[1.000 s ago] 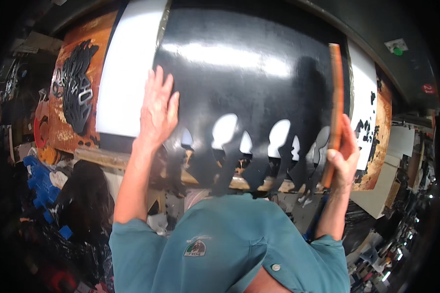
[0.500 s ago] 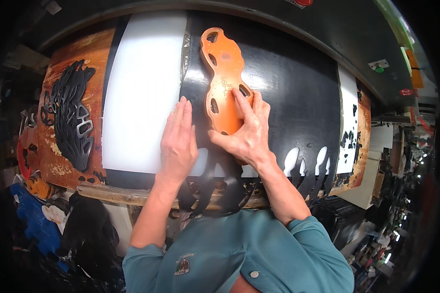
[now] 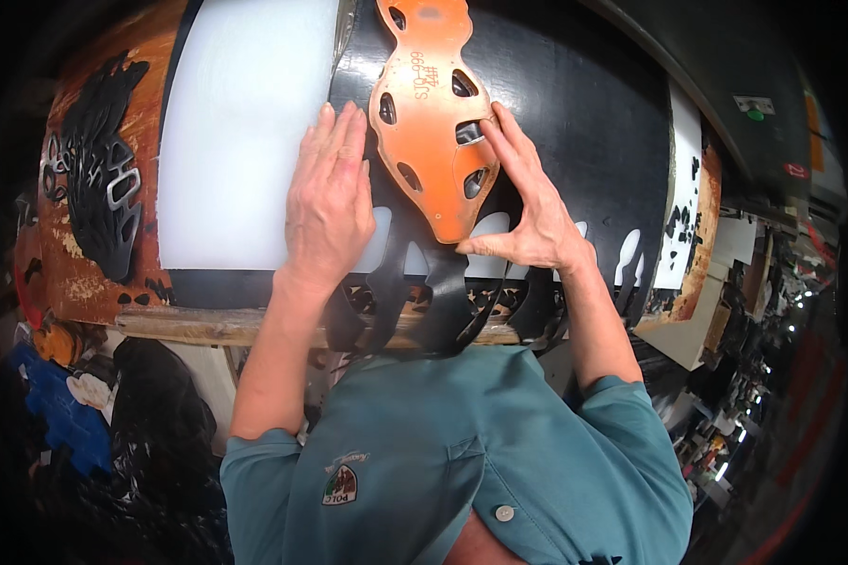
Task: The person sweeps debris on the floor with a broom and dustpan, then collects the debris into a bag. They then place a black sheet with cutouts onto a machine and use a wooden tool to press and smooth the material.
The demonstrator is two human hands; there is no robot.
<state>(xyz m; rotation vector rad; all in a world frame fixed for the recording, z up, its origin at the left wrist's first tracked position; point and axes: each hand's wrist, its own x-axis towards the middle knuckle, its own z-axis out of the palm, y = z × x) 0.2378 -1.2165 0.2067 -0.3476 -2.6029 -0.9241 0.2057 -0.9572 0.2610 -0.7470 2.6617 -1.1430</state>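
An orange cutting die (image 3: pixel 424 169), a long wavy plate with dark oval holes, lies on a black sheet (image 3: pixel 575 122). My left hand (image 3: pixel 330 202) rests flat just left of the die, fingers straight and close together, holding nothing. On the other side my right hand (image 3: pixel 532 202) spreads along the die's lower right edge. Its thumb touches near the narrow bottom tip and its fingertips meet the edge beside a hole; the fingers are not wrapped round it. Cut-out openings line the sheet's near edge, and black strips hang over the wooden table edge (image 3: pixel 207 328).
A white sheet (image 3: pixel 245 141) lies to the left. Beyond it, a pile of black cut pieces (image 3: pixel 104 179) sits on worn orange board. Small black scraps (image 3: pixel 685 221) lie at the right. A dark machine beam (image 3: pixel 725 66) crosses the upper right.
My right hand has moved off the die's top to its right edge. The die has shifted away from me, and its lower end now shows. The view has tilted slightly.
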